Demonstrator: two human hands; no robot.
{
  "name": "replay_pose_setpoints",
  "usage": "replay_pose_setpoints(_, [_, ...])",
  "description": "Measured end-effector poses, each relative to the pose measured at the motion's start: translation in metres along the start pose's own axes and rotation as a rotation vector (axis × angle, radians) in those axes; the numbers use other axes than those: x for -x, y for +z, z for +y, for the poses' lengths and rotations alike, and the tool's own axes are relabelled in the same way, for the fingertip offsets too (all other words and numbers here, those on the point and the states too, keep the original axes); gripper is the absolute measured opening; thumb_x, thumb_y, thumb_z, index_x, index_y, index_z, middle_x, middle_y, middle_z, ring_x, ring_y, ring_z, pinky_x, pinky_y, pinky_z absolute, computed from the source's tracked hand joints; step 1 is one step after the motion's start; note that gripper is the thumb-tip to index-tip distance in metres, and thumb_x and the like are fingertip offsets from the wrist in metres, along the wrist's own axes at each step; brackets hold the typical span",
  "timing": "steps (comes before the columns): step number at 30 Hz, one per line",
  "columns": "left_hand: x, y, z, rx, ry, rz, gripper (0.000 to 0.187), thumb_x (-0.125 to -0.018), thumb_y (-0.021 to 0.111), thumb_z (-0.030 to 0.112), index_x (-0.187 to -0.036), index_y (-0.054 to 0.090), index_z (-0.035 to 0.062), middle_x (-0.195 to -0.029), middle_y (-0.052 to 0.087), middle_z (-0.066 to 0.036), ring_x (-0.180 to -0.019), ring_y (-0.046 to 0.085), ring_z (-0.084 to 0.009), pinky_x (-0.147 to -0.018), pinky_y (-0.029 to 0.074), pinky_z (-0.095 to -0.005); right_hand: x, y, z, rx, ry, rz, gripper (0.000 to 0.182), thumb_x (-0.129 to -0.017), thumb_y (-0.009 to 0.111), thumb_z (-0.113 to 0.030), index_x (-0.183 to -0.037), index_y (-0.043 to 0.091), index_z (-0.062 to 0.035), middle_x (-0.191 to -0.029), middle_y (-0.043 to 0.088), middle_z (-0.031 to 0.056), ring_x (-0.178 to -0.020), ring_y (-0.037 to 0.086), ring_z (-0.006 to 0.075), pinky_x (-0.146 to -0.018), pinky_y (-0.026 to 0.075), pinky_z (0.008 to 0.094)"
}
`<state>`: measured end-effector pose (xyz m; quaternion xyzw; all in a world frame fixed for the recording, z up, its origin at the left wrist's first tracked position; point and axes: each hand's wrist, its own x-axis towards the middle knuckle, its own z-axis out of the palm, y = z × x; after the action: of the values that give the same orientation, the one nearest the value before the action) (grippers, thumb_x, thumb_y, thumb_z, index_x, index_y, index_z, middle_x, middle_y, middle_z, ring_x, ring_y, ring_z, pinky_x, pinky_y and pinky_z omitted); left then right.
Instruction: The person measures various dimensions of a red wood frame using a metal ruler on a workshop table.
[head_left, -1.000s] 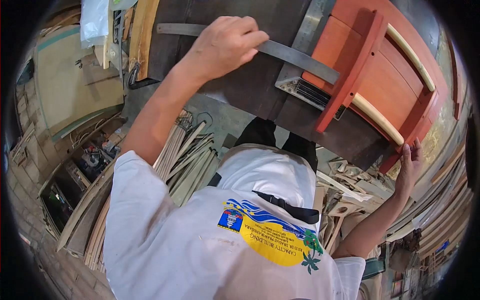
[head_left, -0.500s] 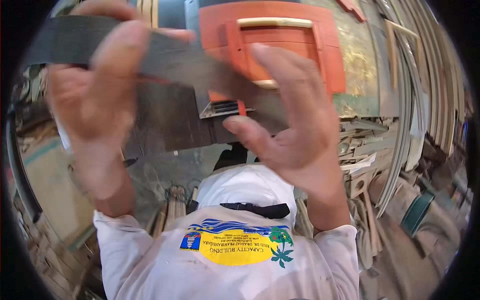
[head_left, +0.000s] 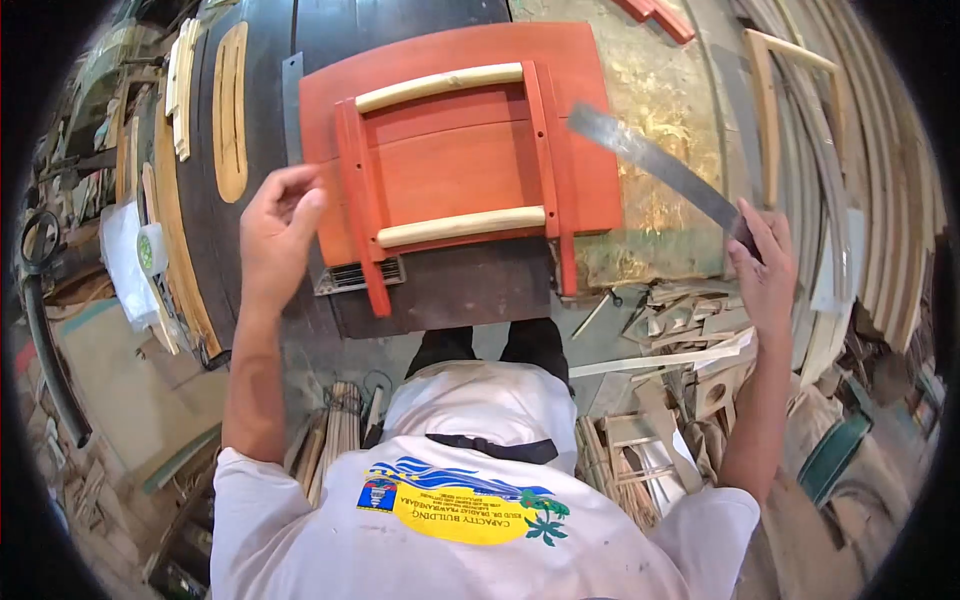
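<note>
My right hand [head_left: 765,255] is closed on one end of a long, thin metal strip [head_left: 670,175], whose free end points up and left over the right edge of a red panel [head_left: 450,155]. Against the panel lies a red wooden frame [head_left: 548,150] with two pale crossbars [head_left: 440,85]. My left hand [head_left: 282,215] is raised beside the panel's left edge, its fingers curled and apart, holding nothing.
Under the panel is a dark worktable [head_left: 440,290]. A grey metal ruler [head_left: 292,105] and an oval wooden piece [head_left: 231,115] lie left. Wood scraps [head_left: 690,325] cover the floor at right, near long wooden strips [head_left: 885,200]. A wooden frame [head_left: 768,120] stands at upper right.
The strip was stretched across both raised hands near the camera. Now only my right hand holds it, lower and to the right. My left hand has let go and moved down, and the panel shows fully.
</note>
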<state>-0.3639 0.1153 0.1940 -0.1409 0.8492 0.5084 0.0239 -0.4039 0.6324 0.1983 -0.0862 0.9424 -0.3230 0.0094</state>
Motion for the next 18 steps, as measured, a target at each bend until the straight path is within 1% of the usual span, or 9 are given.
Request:
replay_pose_setpoints(2, [0.002, -0.005, -0.041, 0.001, -0.092, 0.018, 0.027, -0.097, 0.064, 0.011, -0.12, 0.061, -0.0033, -0.105, 0.064, -0.001, -0.096, 0.058, -0.007, -0.088, 0.048, -0.024, -0.011, -0.006, 0.038, 0.106, -0.074, -0.104, 0.046, -0.079, 0.073, 0.002, -0.124, 0.064, -0.0042, -0.101, 0.06, 0.0114, -0.09, 0.059, 0.0257, -0.082, 0.049, 0.0321])
replay_pose_setpoints(3, [0.005, -0.007, -0.056, -0.058, -0.166, 0.01, 0.027, -0.097, 0.063, 0.012, -0.12, 0.061, -0.0032, -0.104, 0.063, -0.001, -0.094, 0.058, -0.0065, -0.086, 0.048, -0.0232, -0.016, -0.006, 0.057, 0.156, -0.108, -0.156, 0.043, -0.077, 0.074, 0.002, -0.119, 0.064, -0.0032, -0.106, 0.062, 0.0122, -0.092, 0.06, 0.0292, -0.082, 0.05, 0.0343])
replay_pose_setpoints(4, [0.009, -0.006, -0.065, -0.114, -0.24, 0.002, 0.027, -0.098, 0.063, 0.012, -0.12, 0.061, -0.0031, -0.103, 0.063, 0.0, -0.093, 0.058, -0.0061, -0.085, 0.047, -0.0224, -0.02, -0.006, 0.072, 0.138, -0.103, -0.179, 0.043, -0.077, 0.074, 0.002, -0.119, 0.064, -0.0032, -0.106, 0.062, 0.0122, -0.092, 0.06, 0.0292, -0.082, 0.05, 0.0343])
replay_pose_setpoints(5, [0.013, -0.003, -0.069, -0.069, -0.308, 0.011, 0.028, -0.098, 0.064, 0.014, -0.12, 0.061, -0.0026, -0.102, 0.062, 0.0, -0.092, 0.057, -0.0055, -0.084, 0.047, -0.0211, -0.023, -0.006, 0.084, 0.163, -0.138, -0.228, 0.042, -0.077, 0.075, 0.001, -0.117, 0.064, -0.0031, -0.106, 0.062, 0.0122, -0.093, 0.059, 0.0298, -0.083, 0.049, 0.0355])
replay_pose_setpoints(6, [0.016, 0.0, -0.07, -0.084, -0.331, 0.011, 0.028, -0.098, 0.064, 0.014, -0.12, 0.061, -0.0026, -0.102, 0.062, 0.0, -0.092, 0.057, -0.0055, -0.084, 0.047, -0.0211, -0.025, -0.005, 0.094, 0.186, -0.174, -0.275, 0.04, -0.076, 0.075, 0.0, -0.115, 0.064, -0.0031, -0.106, 0.062, 0.0121, -0.094, 0.059, 0.0303, -0.084, 0.049, 0.0367])
replay_pose_setpoints(8, [0.022, 0.004, -0.071, -0.105, -0.371, 0.014, 0.029, -0.098, 0.065, 0.015, -0.121, 0.061, -0.0023, -0.101, 0.063, 0.0, -0.092, 0.058, -0.0054, -0.083, 0.047, -0.0209, -0.028, 0.0, 0.108, 0.128, -0.125, -0.317, 0.041, -0.076, 0.076, 0.0, -0.115, 0.064, -0.004, -0.105, 0.062, 0.0124, -0.096, 0.058, 0.0302, -0.085, 0.048, 0.0379])
replay_pose_setpoints(10, [0.025, 0.006, -0.074, -0.108, -0.377, -0.005, 0.029, -0.098, 0.065, 0.015, -0.121, 0.061, -0.0022, -0.101, 0.063, 0.0, -0.092, 0.058, -0.0058, -0.083, 0.048, -0.0216, -0.031, 0.003, 0.116, 0.196, -0.243, -0.306, 0.041, -0.076, 0.076, -0.001, -0.115, 0.064, -0.0049, -0.105, 0.061, 0.0129, -0.097, 0.057, 0.0307, -0.086, 0.047, 0.0387])
replay_pose_setpoints(12, [0.027, 0.008, -0.075, -0.106, -0.372, -0.026, 0.029, -0.098, 0.066, 0.015, -0.121, 0.061, -0.0021, -0.101, 0.063, 0.0, -0.091, 0.059, -0.0062, -0.082, 0.049, -0.0223, -0.031, 0.009, 0.122, 0.176, -0.21, -0.327, 0.041, -0.076, 0.076, -0.002, -0.115, 0.065, -0.0054, -0.104, 0.061, 0.0132, -0.097, 0.056, 0.0315, -0.085, 0.046, 0.04])
replay_pose_setpoints(18, [0.031, 0.013, -0.072, -0.149, -0.414, -0.021, 0.03, -0.096, 0.068, 0.014, -0.121, 0.061, -0.0019, -0.1, 0.064, -0.001, -0.09, 0.06, -0.0069, -0.082, 0.053, -0.0237, -0.034, 0.023, 0.12, 0.186, -0.25, -0.372, 0.043, -0.073, 0.075, -0.003, -0.116, 0.065, -0.0053, -0.103, 0.06, 0.0117, -0.097, 0.055, 0.0313, -0.087, 0.044, 0.0411])
